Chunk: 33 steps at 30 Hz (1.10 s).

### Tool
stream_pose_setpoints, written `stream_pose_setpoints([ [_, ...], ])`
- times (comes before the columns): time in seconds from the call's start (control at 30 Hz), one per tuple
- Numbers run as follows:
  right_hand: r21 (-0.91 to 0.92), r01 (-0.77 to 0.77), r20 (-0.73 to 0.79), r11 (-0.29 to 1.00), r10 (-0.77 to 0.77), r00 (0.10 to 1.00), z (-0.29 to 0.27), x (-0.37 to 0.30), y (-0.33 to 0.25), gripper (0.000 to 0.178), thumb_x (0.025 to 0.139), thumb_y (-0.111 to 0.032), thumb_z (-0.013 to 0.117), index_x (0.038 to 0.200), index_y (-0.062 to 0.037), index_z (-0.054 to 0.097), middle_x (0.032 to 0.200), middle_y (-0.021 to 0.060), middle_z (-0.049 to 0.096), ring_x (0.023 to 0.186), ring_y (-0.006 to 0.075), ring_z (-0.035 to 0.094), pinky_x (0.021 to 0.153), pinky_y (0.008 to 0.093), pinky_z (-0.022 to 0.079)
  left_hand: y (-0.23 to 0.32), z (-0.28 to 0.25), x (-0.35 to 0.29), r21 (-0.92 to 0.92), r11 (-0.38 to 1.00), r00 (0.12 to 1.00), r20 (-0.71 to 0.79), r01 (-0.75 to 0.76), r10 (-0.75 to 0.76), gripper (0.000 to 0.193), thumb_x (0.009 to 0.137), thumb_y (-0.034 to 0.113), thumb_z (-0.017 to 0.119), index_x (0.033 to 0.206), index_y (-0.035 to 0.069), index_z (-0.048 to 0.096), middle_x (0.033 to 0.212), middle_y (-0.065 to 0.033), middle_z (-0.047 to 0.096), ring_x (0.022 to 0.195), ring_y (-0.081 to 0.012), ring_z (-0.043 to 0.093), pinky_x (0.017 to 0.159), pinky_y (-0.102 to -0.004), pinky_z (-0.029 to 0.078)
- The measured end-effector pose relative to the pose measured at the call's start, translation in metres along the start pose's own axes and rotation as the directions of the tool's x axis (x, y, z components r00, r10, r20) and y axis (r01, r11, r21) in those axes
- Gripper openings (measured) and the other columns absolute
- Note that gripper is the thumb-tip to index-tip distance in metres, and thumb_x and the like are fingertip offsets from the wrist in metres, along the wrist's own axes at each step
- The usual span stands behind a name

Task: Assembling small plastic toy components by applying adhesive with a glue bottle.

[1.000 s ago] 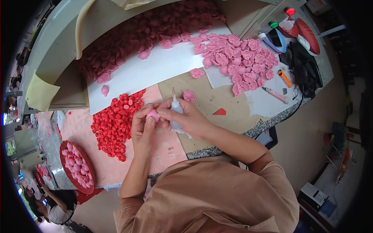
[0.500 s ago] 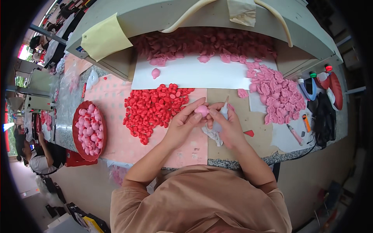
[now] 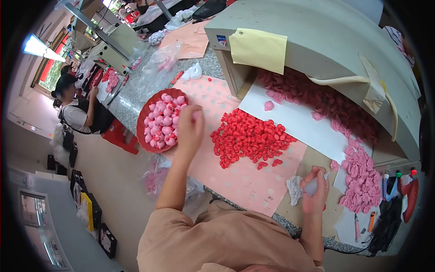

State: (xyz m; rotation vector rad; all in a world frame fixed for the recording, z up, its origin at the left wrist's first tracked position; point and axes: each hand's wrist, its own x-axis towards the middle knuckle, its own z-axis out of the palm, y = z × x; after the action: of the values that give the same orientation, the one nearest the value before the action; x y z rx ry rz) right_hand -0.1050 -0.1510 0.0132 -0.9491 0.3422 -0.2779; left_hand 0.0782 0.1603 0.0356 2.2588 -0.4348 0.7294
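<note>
At the right rim of a red scalloped bowl point(image 3: 141, 124), my left hand point(image 3: 190, 127) is closed, slightly blurred, with a bit of a pink rounded piece point(image 3: 196, 115) showing at its fingers. Pink balls with red parts point(image 3: 161, 119) fill the bowl. My right hand point(image 3: 316, 196) is wrapped round a small translucent squeeze bottle point(image 3: 311, 186) with a thin nozzle, tilted up and to the right. Beside that hand lies a crumpled white cloth point(image 3: 294, 189). Between my hands spreads a heap of small glossy red pieces point(image 3: 249, 138).
A grey hood-like box point(image 3: 299, 31) stands at the back, many pink pieces point(image 3: 312, 88) inside. More pink petal-like pieces point(image 3: 360, 181) are heaped at right, near a pink pen point(image 3: 357, 226) and an orange cutter point(image 3: 371, 221). A co-worker point(image 3: 79, 106) sits at far left.
My left hand has moved left from beside my right hand to the bowl, carrying the pink piece. My right hand keeps the bottle. The view has swung left and tilted.
</note>
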Motion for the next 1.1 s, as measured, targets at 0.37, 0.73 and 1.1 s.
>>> stream_pose_setpoints([
  [0.37,-0.17,0.067,-0.205,0.983,-0.102,0.973,-0.009,-0.011,-0.037,0.029,0.097,-0.033,0.034,0.1,-0.0068,0.046,0.066,0.0059,0.052,0.047,0.0126,0.048,0.039,0.0225,0.034,0.046,-0.001,-0.002,-0.011,0.995,0.99,0.105,-0.098,0.099,0.025,0.084,0.01,0.06,0.107,0.002,0.058,0.111,-0.0147,0.056,0.107,-0.0294,0.049,0.096,-0.0394,0.035],
  [0.73,-0.612,0.013,-0.126,0.791,-0.113,0.986,-0.05,-0.079,-0.044,0.022,0.086,0.0,0.053,0.103,-0.0046,0.04,0.098,0.0083,0.058,0.081,0.0098,0.053,0.066,0.0234,0.044,0.162,0.104,-0.073,-0.615,0.675,0.403,0.542,-0.408,0.737,0.016,0.073,0.014,0.071,0.088,0.01,0.066,0.094,-0.001,0.058,0.089,-0.0194,0.052,0.083,-0.0353,0.035],
  [1.1,-0.844,0.158,0.146,0.513,-0.064,0.987,-0.003,-0.055,-0.034,0.031,0.082,-0.016,0.065,0.109,-0.0035,0.055,0.091,0.0105,0.063,0.078,0.0172,0.061,0.069,0.0274,0.047,0.148,0.108,-0.085,-0.492,0.093,0.489,0.871,0.866,0.05,0.011,0.089,0.012,0.058,0.093,0.002,0.062,0.089,0.0011,0.059,0.076,-0.0052,0.054,0.067,-0.0209,0.043],
])
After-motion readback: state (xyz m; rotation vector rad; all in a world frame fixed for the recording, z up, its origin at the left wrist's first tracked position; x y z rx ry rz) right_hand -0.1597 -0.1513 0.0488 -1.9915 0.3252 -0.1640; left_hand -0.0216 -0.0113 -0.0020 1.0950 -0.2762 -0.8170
